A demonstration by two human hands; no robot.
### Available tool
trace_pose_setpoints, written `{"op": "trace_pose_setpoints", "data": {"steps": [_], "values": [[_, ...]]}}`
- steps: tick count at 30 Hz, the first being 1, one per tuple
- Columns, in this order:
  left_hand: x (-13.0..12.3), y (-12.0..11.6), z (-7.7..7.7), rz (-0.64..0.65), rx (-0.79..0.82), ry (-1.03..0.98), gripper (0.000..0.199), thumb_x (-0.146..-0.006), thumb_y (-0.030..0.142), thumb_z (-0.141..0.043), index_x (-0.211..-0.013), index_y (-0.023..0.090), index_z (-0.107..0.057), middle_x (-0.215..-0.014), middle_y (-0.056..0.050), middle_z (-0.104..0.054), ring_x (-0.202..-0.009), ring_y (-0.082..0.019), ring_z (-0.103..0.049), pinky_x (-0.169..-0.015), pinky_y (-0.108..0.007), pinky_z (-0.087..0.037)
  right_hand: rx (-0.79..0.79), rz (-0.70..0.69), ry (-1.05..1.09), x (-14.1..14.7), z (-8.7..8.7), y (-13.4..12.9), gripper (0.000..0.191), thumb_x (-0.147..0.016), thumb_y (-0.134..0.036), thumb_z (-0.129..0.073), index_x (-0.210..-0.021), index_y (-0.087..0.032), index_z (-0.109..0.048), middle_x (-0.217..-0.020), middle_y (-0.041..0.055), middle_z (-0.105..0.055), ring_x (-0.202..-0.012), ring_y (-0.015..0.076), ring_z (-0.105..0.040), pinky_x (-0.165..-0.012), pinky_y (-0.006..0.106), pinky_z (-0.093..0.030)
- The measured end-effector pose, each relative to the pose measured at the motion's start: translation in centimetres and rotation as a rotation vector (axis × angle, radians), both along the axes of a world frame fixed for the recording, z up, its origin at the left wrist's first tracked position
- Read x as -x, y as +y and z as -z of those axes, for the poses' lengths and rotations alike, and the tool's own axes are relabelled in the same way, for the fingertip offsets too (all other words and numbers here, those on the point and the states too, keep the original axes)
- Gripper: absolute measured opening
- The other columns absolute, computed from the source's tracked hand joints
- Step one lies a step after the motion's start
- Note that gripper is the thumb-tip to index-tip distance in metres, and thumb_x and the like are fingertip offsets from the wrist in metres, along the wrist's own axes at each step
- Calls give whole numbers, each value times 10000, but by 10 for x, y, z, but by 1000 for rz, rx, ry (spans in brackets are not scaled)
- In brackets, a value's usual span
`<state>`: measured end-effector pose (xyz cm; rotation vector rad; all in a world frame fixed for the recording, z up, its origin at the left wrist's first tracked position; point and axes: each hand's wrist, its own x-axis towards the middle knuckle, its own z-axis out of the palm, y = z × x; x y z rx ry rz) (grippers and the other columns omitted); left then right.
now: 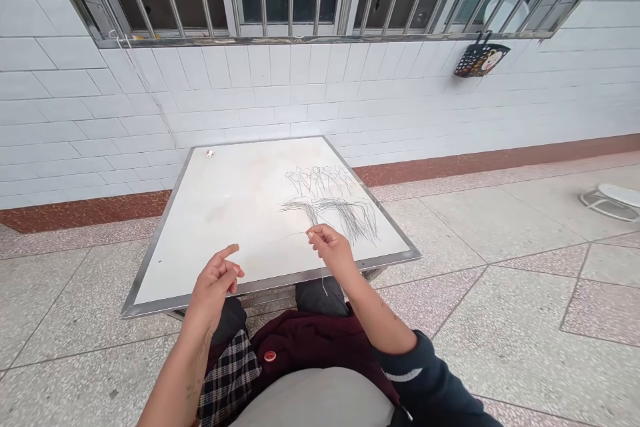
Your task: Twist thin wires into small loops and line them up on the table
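Over the front edge of the white table, my right hand pinches a thin wire between thumb and fingertips. One end runs faintly to the left; a pale end hangs below the hand. My left hand is raised at the front left, its index finger stretched and apart from the thumb, the other fingers loosely curled; I see nothing in it. Beyond the right hand lie thin dark wires, many bent over in a spread bunch. Behind them sits a row of wires with looped tops.
The white table has a grey metal rim and stands near a tiled wall. A small crumpled scrap lies at its far left corner. A black basket hangs from the window bars. A white stool is on the floor at right.
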<state>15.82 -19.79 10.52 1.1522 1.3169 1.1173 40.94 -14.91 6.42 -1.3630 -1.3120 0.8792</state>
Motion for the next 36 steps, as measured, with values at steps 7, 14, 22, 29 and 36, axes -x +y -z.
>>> {"op": "trace_pose_setpoints", "data": {"steps": [7, 14, 22, 29, 36], "values": [[-1, -3, 28, 87, 103, -5, 561, -754, 401, -610, -1238, 138, -503, -706, 15, -555, -558, -95, -395, -515, -224, -341, 91, 90, -22, -13, 19, 56, 199, -796, -356, -503, -872, -211, -617, -740, 6, -615, -668, 134, -576, -518, 211, -467], [-3, 2, 47, 171, 148, 19, 563, -762, 429, -602, -1238, 148, -494, -711, 11, -551, -589, -113, -412, -517, -235, -366, 159, 106, -165, -18, 46, 115, 170, -810, -268, -448, -820, -213, -608, -714, 4, -602, -567, 126, -542, -488, 219, -423], [3, 18, 73, 154, 187, 6, 610, -684, 458, -656, -1200, 158, -529, -656, 20, -560, -549, -116, -426, -477, -232, -367, 165, 159, -380, -35, 65, 153, 204, -836, -248, -433, -851, -197, -629, -706, 4, -610, -576, 131, -515, -541, 229, -369], [1, 31, 90, 99, 150, 138, 572, -719, 531, -603, -1175, 188, -563, -687, 11, -570, -575, -144, -484, -504, -258, -402, 146, 181, -539, -44, 68, 164, 253, -875, -211, -406, -930, -187, -652, -795, 24, -644, -707, 148, -547, -621, 235, -367], [0, 56, 101, -58, -137, 510, 410, -814, 474, -522, -1150, 257, -614, -1059, -59, -562, -803, -189, -571, -651, -314, -475, 119, 181, -685, -47, 71, 166, 239, -912, -202, -421, -984, -177, -647, -915, 55, -641, -828, 165, -562, -703, 253, -382]]}}
